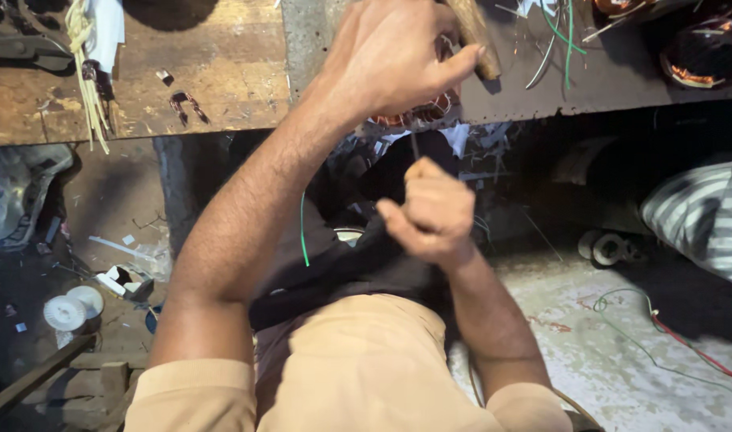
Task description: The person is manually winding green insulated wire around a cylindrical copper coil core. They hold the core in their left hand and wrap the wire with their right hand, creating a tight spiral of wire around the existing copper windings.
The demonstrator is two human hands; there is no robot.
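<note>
Far left: a crumpled sack (14, 196) lies on the floor under the wooden bench (214, 76). On the bench top, a bundle of pale strips (84, 72) hangs over the front edge; a small copper wire scrap (187, 104) sits further along. Below, on the dirty floor, two white spools (74, 308) lie side by side, with a small white box (126, 282) near them.

Centre: the left hand (390, 60) is raised over the bench edge, clenched around a wooden handle (471, 36) that slants up out of view; what the handle carries cannot be seen. Just under that hand, at the bench edge, sits a copper coil (418, 116), partly hidden by the hand. A thin green wire (303, 232) hangs beside the left forearm.

Lower, right of centre: the right hand (431, 214) is a tight fist gripping a thin dark rod (414, 148) that points up to the coil; whether its tip touches cannot be told.

Right: green wires (564, 32) lie on the dark metal bench top (614, 76), and another wound coil (706, 56) sits at the far corner. A striped cloth (706, 224) shows at the right edge; red and green wires (670, 332) trail across the concrete floor (590, 360).
</note>
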